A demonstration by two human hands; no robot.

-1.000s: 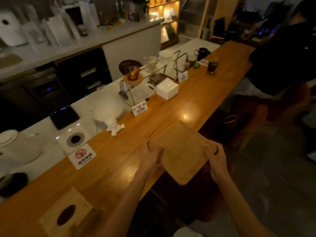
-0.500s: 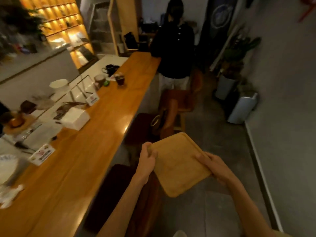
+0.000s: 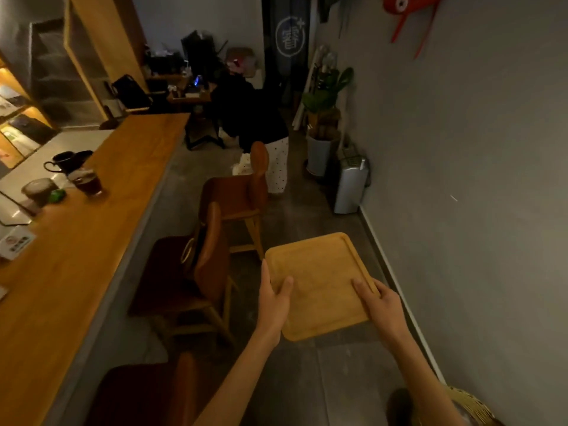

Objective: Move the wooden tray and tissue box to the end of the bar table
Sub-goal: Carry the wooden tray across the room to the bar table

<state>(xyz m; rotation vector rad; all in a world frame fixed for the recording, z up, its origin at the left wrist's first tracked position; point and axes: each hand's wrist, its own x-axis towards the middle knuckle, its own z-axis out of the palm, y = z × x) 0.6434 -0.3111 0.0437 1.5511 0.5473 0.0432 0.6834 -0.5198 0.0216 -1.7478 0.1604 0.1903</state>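
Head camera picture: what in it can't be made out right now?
- Tissue box: not in the head view at all.
- Fingers of the left hand and right hand: curled under the wooden tray.
- Small card on the bar table: cut by the left edge, print blurred.
- Another person: dark, bent away.

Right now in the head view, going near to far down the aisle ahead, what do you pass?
Wooden tray held in both hands → nearest brown stool → second brown stool → person bending over → dark banner.
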